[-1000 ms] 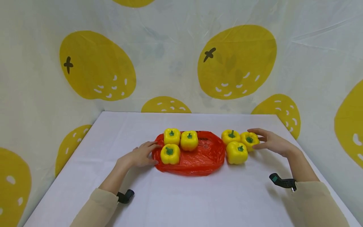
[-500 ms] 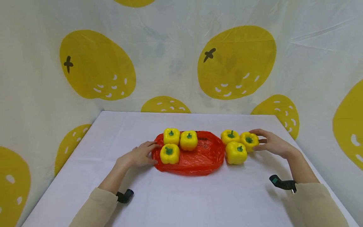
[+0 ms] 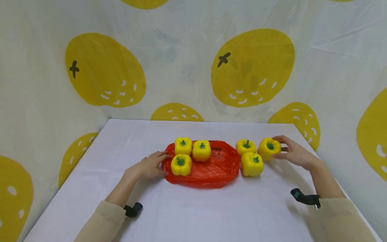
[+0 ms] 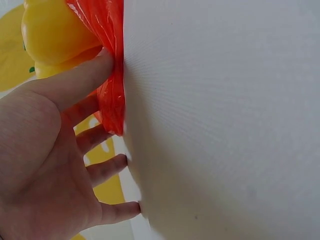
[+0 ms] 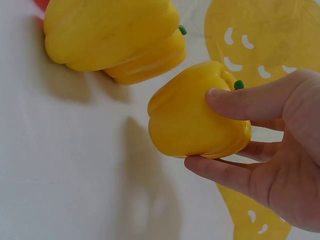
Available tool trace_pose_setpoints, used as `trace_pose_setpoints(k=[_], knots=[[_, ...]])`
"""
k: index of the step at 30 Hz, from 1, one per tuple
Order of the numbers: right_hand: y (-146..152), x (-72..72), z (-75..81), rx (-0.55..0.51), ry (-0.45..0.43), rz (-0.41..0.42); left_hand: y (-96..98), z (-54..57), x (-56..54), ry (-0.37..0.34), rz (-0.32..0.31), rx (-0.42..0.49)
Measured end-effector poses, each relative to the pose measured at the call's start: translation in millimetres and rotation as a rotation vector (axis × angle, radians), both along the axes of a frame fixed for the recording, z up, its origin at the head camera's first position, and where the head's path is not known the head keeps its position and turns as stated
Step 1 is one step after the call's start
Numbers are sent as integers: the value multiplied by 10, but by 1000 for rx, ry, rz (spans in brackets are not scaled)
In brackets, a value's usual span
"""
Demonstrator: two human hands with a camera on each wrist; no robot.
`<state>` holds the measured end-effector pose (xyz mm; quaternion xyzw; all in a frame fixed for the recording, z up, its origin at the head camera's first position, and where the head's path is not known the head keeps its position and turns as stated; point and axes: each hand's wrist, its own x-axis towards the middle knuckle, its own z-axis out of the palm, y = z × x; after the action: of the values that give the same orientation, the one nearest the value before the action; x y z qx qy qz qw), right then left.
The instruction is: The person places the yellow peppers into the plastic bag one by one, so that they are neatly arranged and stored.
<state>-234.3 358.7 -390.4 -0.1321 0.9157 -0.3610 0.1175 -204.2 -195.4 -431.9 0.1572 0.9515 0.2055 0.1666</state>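
My right hand [image 3: 294,153] grips a yellow bell pepper [image 3: 269,148] with a green stem. In the right wrist view, the thumb lies on one side of this bell pepper [image 5: 192,117] and fingers on the other; it appears raised off the table, its shadow apart from it. My left hand [image 3: 149,164] rests at the left edge of a red plastic bag [image 3: 217,164]. Seen from the left wrist, that hand's fingers are spread and the thumb touches the bag [image 4: 114,100]. Three yellow bell peppers [image 3: 181,164] sit on the bag's left part, close together.
Two more yellow bell peppers, a nearer one [image 3: 252,164] and a farther one [image 3: 245,146], stand just right of the bag. A white cloth covers the table [image 3: 211,215]. Behind it hangs a pale curtain [image 3: 178,67] with yellow fruit prints.
My right hand has moved slightly right and up with the bell pepper, parting it from the two beside it. My left hand and the bag have stayed in place.
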Motion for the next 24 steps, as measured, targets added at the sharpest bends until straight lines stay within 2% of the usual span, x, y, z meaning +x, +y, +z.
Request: trace_pose_setpoints(k=[10, 16, 24], knots=[[-10, 70, 296, 13, 67, -20, 8, 4, 20, -7, 2, 2], [-136, 131, 464, -13, 106, -13, 9, -6, 20, -3, 6, 9], [-395, 237, 659, 12, 133, 21, 12, -15, 5, 4, -3, -3]])
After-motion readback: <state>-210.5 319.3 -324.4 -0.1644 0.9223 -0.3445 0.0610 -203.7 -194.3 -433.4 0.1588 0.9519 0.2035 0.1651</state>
